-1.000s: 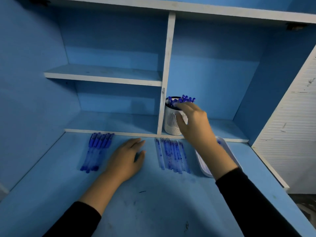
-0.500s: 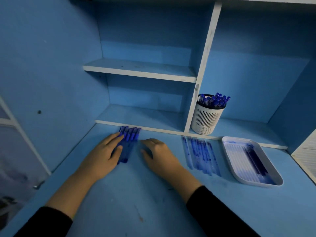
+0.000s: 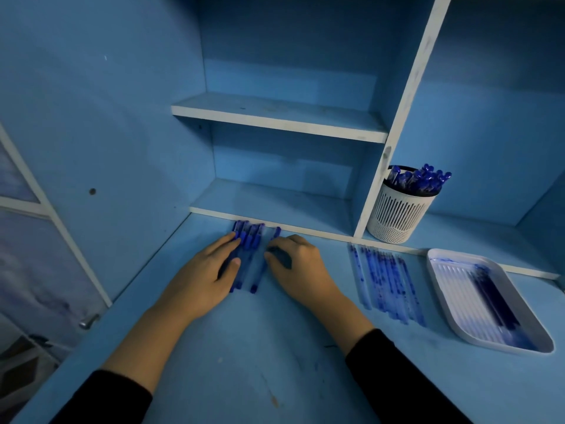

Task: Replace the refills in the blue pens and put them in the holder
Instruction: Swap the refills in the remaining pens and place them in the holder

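Blue shelving (image 3: 275, 117) stands over a blue tabletop (image 3: 275, 362), with both hands at the loose pens

On the right lies a white tray (image 3: 455, 286) holding dark refills (image 3: 492, 295); behind it a white slotted holder (image 3: 397, 215) full of capped pens (image 3: 419, 179) sits on the low shelf. The left hand (image 3: 201, 276) rests flat, fingers (image 3: 223, 246) straight, on the bunch of blue pens (image 3: 247, 240) by the shelf edge. The right hand (image 3: 299, 264) curls its fingers round a single pen (image 3: 258, 276) just beside them. A row of clear refills (image 3: 385, 280) lies between the hands and the tray
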A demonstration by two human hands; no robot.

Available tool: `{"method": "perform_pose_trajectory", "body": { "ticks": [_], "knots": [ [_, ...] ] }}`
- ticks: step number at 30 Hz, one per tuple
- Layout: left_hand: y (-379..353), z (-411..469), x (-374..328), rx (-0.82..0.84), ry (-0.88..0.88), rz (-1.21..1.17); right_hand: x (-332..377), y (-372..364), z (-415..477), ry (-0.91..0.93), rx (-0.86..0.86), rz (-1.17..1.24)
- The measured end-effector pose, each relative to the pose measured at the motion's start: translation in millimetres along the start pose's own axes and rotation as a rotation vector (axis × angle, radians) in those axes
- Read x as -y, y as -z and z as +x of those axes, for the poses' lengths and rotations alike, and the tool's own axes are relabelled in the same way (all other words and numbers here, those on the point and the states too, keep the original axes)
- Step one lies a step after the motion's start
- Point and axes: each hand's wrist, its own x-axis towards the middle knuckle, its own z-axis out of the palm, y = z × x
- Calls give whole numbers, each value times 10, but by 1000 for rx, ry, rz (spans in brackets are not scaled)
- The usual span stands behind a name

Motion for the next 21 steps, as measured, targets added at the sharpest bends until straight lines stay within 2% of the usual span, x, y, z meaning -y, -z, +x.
{"method": "perform_pose_trajectory", "body": {
  "ticks": [13,16,21],
  "knots": [
    [7,3,-17,24,11,-9,89,101,-54,-219,99,-65],
    [13,3,-28,1,-2,-18,57,181,-105,-324,62,59],
    [42,-38,-245,-185,-128,-50,16,376,-295,-489,-42,465]
  ]
}}
